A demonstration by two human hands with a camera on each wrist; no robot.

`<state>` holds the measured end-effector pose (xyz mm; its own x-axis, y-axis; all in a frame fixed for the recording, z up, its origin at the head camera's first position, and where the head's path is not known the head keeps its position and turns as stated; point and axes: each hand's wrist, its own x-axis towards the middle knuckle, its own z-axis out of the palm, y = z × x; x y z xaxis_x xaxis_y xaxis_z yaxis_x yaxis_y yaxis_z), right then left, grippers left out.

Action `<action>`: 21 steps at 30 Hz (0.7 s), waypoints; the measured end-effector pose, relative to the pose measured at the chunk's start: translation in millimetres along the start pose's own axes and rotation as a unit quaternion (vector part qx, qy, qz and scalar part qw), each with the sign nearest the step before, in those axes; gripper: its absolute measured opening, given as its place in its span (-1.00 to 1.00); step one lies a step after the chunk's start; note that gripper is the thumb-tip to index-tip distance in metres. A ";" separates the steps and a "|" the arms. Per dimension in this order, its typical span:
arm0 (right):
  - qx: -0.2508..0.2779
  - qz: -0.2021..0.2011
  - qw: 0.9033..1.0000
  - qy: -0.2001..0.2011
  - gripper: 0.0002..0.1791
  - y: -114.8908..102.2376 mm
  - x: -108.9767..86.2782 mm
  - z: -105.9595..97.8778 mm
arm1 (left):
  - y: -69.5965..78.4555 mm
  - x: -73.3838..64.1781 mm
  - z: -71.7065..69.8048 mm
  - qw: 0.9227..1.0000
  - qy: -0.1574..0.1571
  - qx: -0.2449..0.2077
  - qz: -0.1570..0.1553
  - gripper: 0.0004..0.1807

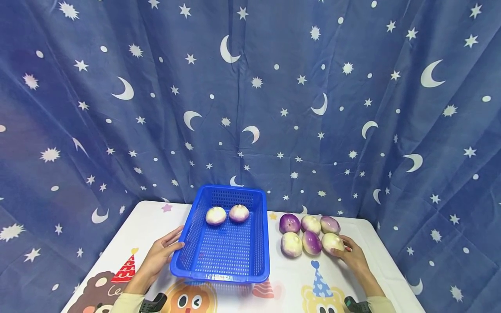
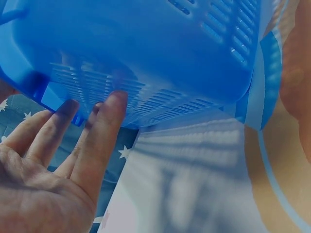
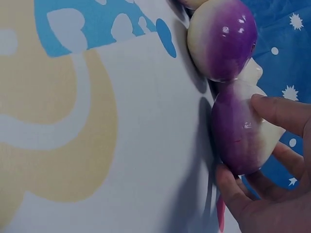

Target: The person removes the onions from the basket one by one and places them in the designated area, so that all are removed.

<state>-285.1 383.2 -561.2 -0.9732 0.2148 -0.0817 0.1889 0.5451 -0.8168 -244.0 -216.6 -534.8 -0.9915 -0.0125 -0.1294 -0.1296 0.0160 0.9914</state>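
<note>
My left hand [image 1: 158,256] is at the left side of a blue plastic basket [image 1: 265,243], its fairly straight fingers against the slotted wall, as the left wrist view also shows. Two purple-and-white onions lie at the basket's far end, a left onion [image 1: 215,215] and a right onion [image 1: 238,213]. On the right, my right hand [image 1: 354,256] holds a glossy onion [image 3: 238,128] between thumb and fingers, at the near right corner of a group of onions. Beside it in the right wrist view is another onion [image 3: 221,39], close against the held one.
The other onions stand in two short rows right of the basket, among them a dark purple onion [image 1: 289,223] at the back left. A cartoon-printed white cloth [image 1: 285,278] covers the table. Behind it hangs a blue curtain [image 1: 274,108] with stars and moons.
</note>
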 end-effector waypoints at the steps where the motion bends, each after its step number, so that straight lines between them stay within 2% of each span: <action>1: 0.000 0.001 1.000 -0.001 -0.20 -0.3 0.2 -0.4 | 0.5 0.1 0.0 1.000 0.001 0.003 0.000 -0.29; 11: 0.004 -0.002 1.000 0.002 -0.18 -8.0 -5.6 -13.7 | 1.5 -0.2 -0.1 1.000 0.000 0.005 -0.002 -0.28; 17: 0.024 -0.011 1.000 -0.003 -0.16 -24.0 -14.6 -27.3 | 1.5 0.2 -0.5 1.000 -0.003 0.007 0.000 -0.29; 21: 0.037 -0.020 0.999 0.001 -0.18 -33.9 -20.7 -28.7 | 0.2 -0.2 -1.3 1.000 -0.007 0.006 0.000 -0.29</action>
<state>-267.5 383.6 -515.4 -0.9793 0.1967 -0.0472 0.1403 0.4925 -0.8589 -243.9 -217.9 -534.5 -0.9917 0.0014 -0.1289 -0.1288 0.0275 0.9913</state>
